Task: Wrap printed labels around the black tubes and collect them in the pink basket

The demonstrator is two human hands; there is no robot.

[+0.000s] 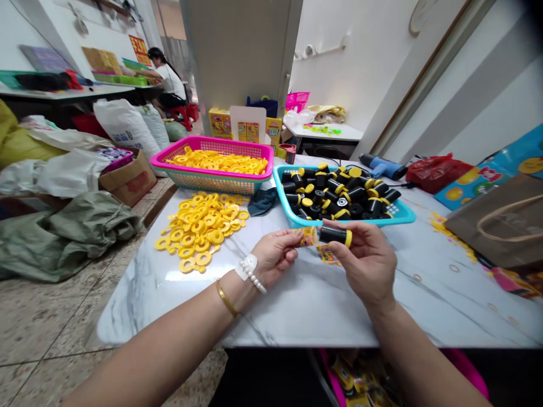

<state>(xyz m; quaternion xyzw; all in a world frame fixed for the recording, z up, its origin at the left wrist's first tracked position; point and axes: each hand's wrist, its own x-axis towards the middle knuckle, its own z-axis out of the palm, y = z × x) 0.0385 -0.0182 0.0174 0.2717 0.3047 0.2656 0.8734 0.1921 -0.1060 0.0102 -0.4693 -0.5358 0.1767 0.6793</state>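
1. Now grips a black cylinder [333, 235] with the fingers of the right hand [370, 263], above the bench [297, 322], nearly level, its yellow end toward the right.
2. Pinches a yellow printed sleeve [308, 236] between the fingers of the left hand [275, 255], just beside the other end of the cylinder; cannot tell if touching.
3. Has another printed piece [326, 254] just below the cylinder; cannot tell if held or lying.
4. Has, behind the right hand, a turquoise basket [406, 215] full of similar black cylinders [358, 198].
5. Has, farther left, a loose pile of yellow rings [202, 227] on the bench, and behind it a pink basket [212, 175] with more yellow pieces [224, 162].
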